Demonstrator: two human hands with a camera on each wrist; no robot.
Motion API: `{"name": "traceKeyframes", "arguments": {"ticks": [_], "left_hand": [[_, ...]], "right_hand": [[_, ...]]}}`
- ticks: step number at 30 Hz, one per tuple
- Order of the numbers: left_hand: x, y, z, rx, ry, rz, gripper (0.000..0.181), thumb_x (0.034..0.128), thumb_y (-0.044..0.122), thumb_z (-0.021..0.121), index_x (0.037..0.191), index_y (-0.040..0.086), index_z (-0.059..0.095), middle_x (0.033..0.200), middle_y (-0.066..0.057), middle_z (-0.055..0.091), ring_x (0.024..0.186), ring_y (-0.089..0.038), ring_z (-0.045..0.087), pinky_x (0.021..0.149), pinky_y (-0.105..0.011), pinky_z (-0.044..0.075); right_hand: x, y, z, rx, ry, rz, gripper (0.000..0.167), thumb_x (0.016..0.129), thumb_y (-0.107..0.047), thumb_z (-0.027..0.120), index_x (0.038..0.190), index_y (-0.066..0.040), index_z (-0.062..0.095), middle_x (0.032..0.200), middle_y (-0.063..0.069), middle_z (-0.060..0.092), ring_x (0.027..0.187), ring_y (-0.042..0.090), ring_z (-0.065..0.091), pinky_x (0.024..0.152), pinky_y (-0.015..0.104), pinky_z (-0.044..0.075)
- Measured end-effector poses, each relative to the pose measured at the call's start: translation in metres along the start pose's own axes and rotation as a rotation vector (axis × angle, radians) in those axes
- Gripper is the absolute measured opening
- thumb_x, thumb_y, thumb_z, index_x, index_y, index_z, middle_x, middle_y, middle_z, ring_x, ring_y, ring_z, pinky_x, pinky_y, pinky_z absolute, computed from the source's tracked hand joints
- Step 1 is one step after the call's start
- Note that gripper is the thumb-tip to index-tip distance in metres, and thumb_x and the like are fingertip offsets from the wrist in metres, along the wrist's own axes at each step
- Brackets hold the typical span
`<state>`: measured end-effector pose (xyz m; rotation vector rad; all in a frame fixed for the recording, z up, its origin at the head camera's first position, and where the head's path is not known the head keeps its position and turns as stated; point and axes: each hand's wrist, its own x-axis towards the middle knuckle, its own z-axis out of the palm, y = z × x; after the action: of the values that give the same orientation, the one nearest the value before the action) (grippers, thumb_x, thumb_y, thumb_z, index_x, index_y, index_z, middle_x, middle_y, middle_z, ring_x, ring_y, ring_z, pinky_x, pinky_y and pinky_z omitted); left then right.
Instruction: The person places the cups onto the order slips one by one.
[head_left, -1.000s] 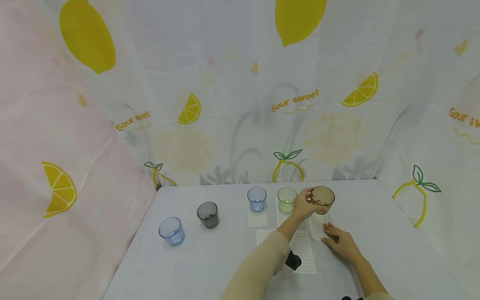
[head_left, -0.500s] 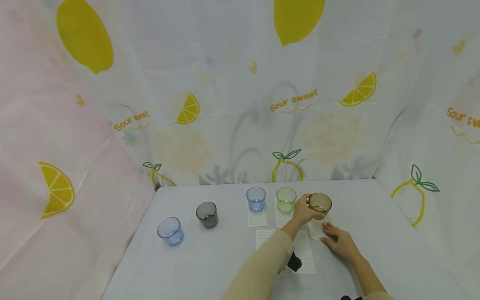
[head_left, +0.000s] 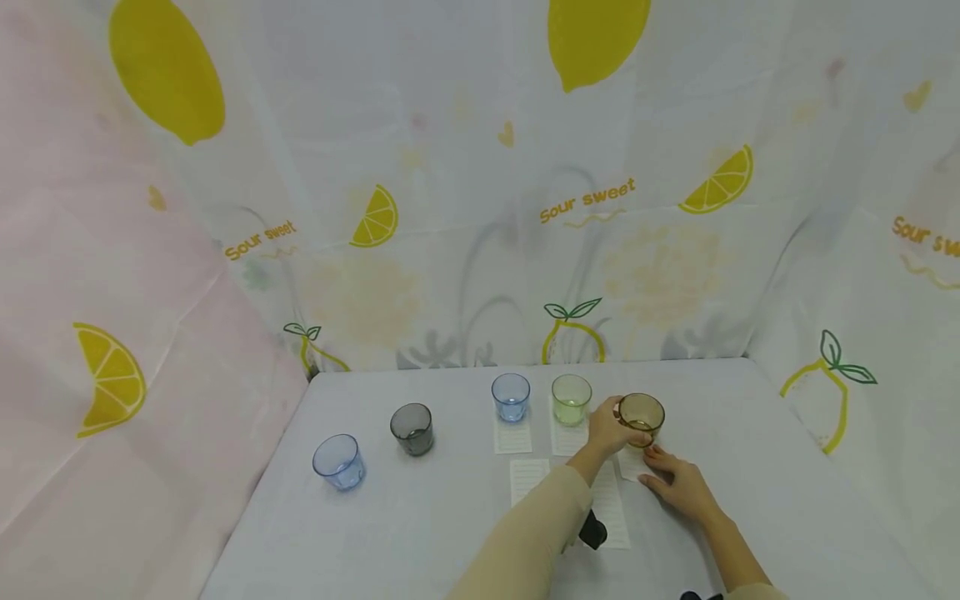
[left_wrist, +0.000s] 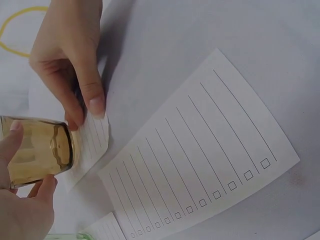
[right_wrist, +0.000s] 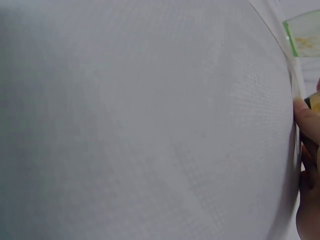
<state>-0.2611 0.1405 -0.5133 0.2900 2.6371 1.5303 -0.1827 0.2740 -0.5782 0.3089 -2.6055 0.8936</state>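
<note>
Fingers and thumb of the left hand [head_left: 609, 427] grip an amber glass [head_left: 641, 418] by its side, over the far part of a small lined paper [head_left: 632, 465]. On that paper's right edge rest the fingertips of the right hand [head_left: 686, 489], close below the glass. The left wrist view shows the amber glass [left_wrist: 37, 152] tipped on its side in the picture, its base by the right hand's [left_wrist: 70, 57] fingertips. At the right edge of the right wrist view, the right hand [right_wrist: 311, 145] is partly cut off.
Left of the hands, a green glass [head_left: 571, 402] and a blue glass [head_left: 511, 400] stand on lined papers. Larger lined sheets [head_left: 528, 477] lie nearer, partly under the left sleeve. Farther left stand a grey glass [head_left: 412, 431] and another blue glass [head_left: 340, 463].
The left hand has brought the amber glass lower in the head view, towards the right hand and nearer the person. The right hand has hardly moved.
</note>
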Motion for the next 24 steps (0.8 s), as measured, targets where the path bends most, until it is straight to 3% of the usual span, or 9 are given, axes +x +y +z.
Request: {"name": "traceKeyframes", "arguments": {"ticks": [10,14,16,19,21,24], "left_hand": [[0.002,-0.003,0.001,0.008,0.02,0.005,0.068,0.059,0.011,0.09,0.12,0.006,0.059,0.11,-0.009,0.066,0.102,-0.021,0.061,0.086,-0.026,0.049],[0.003,-0.001,-0.004,-0.004,-0.066,-0.008,0.074,0.0632,0.011,0.088,0.128,0.004,0.054,0.116,-0.011,0.063,0.105,-0.022,0.059,0.086,-0.026,0.049],[0.004,0.0,-0.006,-0.019,-0.126,-0.014,0.077,0.0659,0.011,0.086,0.134,0.004,0.049,0.12,-0.012,0.061,0.108,-0.023,0.058,0.086,-0.026,0.049],[0.004,0.001,-0.008,-0.035,-0.198,-0.014,0.082,0.069,0.012,0.084,0.139,0.005,0.043,0.127,-0.013,0.057,0.113,-0.023,0.055,0.09,-0.026,0.048],[0.004,0.0,-0.009,-0.055,-0.231,-0.02,0.083,0.0707,0.012,0.083,0.142,0.006,0.04,0.13,-0.014,0.055,0.117,-0.023,0.054,0.093,-0.027,0.046],[0.003,-0.004,-0.009,-0.097,-0.275,-0.013,0.086,0.0735,0.011,0.08,0.145,0.005,0.033,0.137,-0.015,0.049,0.121,-0.026,0.052,0.097,-0.03,0.045]], "right_hand": [[0.002,0.0,0.002,0.035,-0.02,0.01,0.033,0.073,-0.005,0.076,0.1,0.012,0.067,0.111,0.03,0.062,0.105,0.046,0.057,0.087,0.058,0.044],[0.002,-0.001,0.002,0.026,-0.014,0.015,0.034,0.073,-0.006,0.077,0.101,0.011,0.067,0.111,0.028,0.062,0.105,0.044,0.058,0.09,0.047,0.048],[0.002,-0.001,0.001,0.024,-0.009,0.021,0.034,0.073,-0.007,0.077,0.101,0.01,0.067,0.111,0.028,0.062,0.106,0.042,0.059,0.093,0.026,0.047],[0.001,-0.001,0.001,0.026,-0.001,0.024,0.035,0.072,-0.006,0.078,0.101,0.01,0.068,0.111,0.028,0.062,0.106,0.038,0.06,0.092,0.002,0.03],[0.0,0.0,0.001,0.026,0.002,0.03,0.035,0.072,-0.006,0.078,0.101,0.01,0.068,0.111,0.027,0.063,0.106,0.038,0.059,0.091,-0.002,0.024],[-0.001,0.0,0.001,0.015,0.006,0.035,0.034,0.072,-0.007,0.078,0.1,0.01,0.068,0.11,0.024,0.064,0.105,0.04,0.059,0.093,0.01,0.04]]}}
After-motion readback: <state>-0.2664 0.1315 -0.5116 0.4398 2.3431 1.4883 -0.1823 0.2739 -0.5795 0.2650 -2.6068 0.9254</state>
